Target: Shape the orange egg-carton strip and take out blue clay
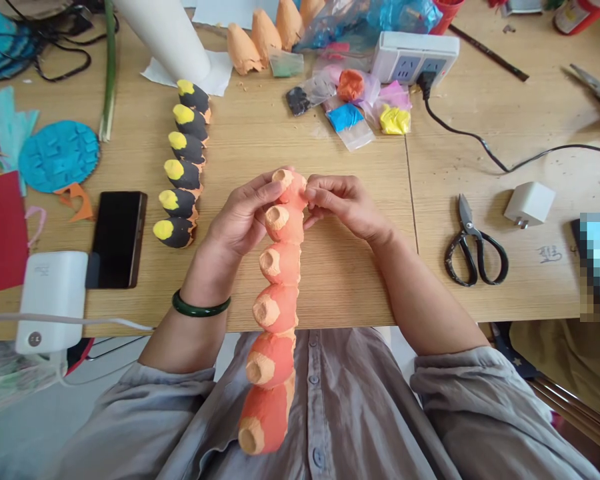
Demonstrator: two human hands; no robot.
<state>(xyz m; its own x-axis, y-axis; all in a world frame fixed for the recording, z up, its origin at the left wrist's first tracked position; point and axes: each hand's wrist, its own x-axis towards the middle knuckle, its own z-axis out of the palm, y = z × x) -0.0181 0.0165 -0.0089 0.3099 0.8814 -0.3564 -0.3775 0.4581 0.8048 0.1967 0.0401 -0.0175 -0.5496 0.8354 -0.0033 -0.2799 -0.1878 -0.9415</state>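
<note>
Grey fabric forms the buttoned shirt [325, 413] at the near position. In front of it, the orange strip [283, 267] of six joined cups extends lengthwise, its near end projecting past the near edge of the wooden surface [350, 293] and its far end above that surface. Each cup has a red-orange body and a paler, blunt tip directed left.

The left hand [247, 213], with a dark green bangle [201, 307] on its wrist, holds the far end of the strip from the left, thumb against the end cup. The right hand [343, 203] is narrow: thumb and forefinger pinch the right edge of that same end.

To the right lie black-handled scissors [475, 250], blades together and pointing away, with a white plug adapter [530, 203] beyond them. To the left, a white power unit [53, 293] is positioned beside a black phone [117, 240]. Farther out, a black strip [186, 177] with six yellow-tipped cups lies lengthwise, right of a blue disc [59, 155].

Beyond are a yellow packet [395, 120], a blue packet [345, 117] and a white power strip [415, 60] with one black plug inserted. Orange cones [267, 33] stand at the far side.
</note>
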